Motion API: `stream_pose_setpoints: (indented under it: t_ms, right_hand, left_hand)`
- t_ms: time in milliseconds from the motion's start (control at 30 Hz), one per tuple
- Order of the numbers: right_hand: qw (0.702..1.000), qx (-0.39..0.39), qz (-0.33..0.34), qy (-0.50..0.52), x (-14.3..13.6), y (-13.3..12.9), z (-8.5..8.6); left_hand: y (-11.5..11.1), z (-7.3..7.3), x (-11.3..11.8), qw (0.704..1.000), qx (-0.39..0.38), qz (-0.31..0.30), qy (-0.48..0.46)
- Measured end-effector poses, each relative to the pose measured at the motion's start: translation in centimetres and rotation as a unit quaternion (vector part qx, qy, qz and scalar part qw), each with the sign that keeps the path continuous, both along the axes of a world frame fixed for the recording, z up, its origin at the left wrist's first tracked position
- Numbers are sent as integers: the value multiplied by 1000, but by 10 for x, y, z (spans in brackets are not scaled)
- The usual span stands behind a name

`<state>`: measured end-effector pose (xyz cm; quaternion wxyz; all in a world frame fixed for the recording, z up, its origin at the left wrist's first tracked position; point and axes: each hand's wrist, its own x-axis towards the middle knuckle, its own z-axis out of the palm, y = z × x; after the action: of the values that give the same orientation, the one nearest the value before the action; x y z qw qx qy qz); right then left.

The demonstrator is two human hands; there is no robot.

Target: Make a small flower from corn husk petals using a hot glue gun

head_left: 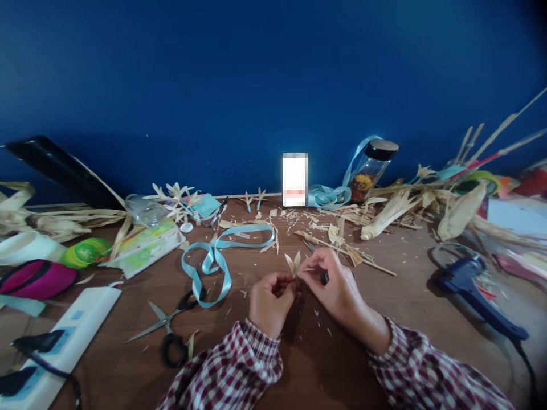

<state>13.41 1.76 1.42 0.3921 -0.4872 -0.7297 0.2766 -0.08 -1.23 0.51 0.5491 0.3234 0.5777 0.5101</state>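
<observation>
Over the middle of the table, my left hand (pixel 272 300) pinches the base of a small pale corn husk flower (pixel 293 264) with pointed petals. My right hand (pixel 335 287) is closed too, thumb and forefinger pinching at the flower's right edge; what exactly lies between those fingertips is partly hidden. Under the right hand a dark-handled tool pokes out, mostly covered. Left of my hands, opened scissors (pixel 167 322) with black handles lie on the table. A loop of light blue ribbon (pixel 223 287) runs just beyond them and reaches one scissor handle.
A blue glue gun (pixel 481 296) lies at the right, its cord trailing forward. A white power strip (pixel 85 319) with plugs is at the left. Toward the blue wall stand a tilted jar (pixel 371 171) and a glowing white screen (pixel 294 177). Husks (pixel 391 213) and scraps are scattered about.
</observation>
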Motion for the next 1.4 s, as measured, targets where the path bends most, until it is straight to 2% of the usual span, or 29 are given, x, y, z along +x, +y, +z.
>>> stream_pose_setpoints:
  t_ms: [267, 733, 967, 1133, 1267, 1400]
  right_hand:
    - [1000, 8, -3, 5, -1, -1, 1]
    - [1000, 16, -1, 20, -2, -1, 1]
    - [1000, 23, 0, 22, -1, -2, 0]
    - [995, 60, -25, 80, -1, -4, -2]
    - [993, 4, -35, 109, -3, -4, -1]
    - [983, -86, 8, 164, -6, -3, -2]
  left_hand:
    - [0, 3, 1, 1000, -1, -5, -12]
    - [-1, -2, -1, 999, 19, -17, 22]
    - [0, -5, -3, 1000, 15, -6, 4]
    - [1, -11, -6, 998, -8, 17, -54]
    - [1, -13, -7, 998, 0, 15, -58]
    - [0, -13, -7, 998, -8, 10, -55]
